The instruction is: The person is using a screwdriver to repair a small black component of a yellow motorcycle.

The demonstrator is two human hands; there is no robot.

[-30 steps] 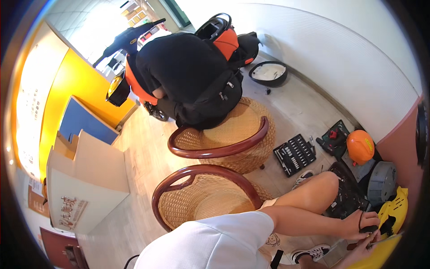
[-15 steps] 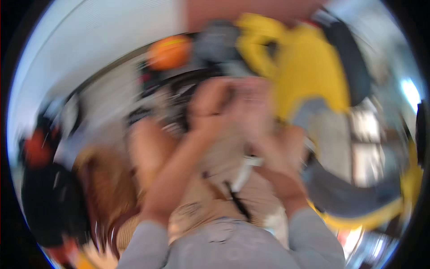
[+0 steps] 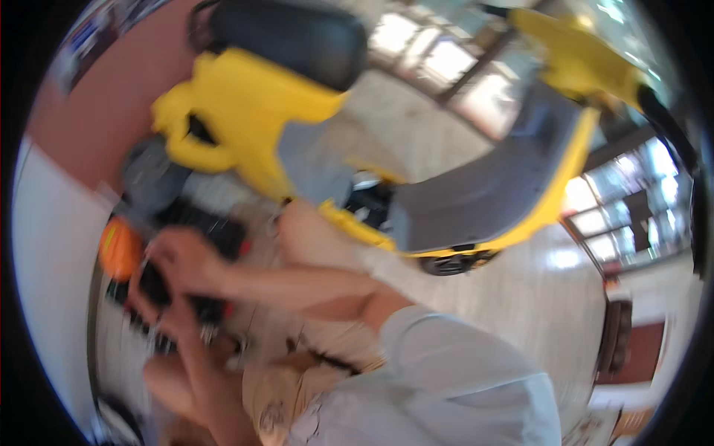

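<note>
The picture is heavily motion-blurred. My right hand (image 3: 181,262) reaches left across my lap to a dark tool case (image 3: 212,227) on the floor. My left hand (image 3: 158,316) lies just below it, over dark, blurred objects by the same case. An orange round object (image 3: 119,247) sits right beside both hands at the left. The blur hides whether either hand grips anything. My bare knee (image 3: 301,223) and beige shorts (image 3: 297,379) lie between the hands and my white shirt (image 3: 446,386).
A yellow scooter (image 3: 245,111) with a black seat (image 3: 286,37) and grey footboard (image 3: 483,193) stands close above my hands. A white wall (image 3: 48,282) curves along the left. Pale tiled floor (image 3: 520,297) spreads to the right.
The view has swung from the wicker chairs and a seated person to the scooter. Both my hands have come together at the tool case beside the orange object.
</note>
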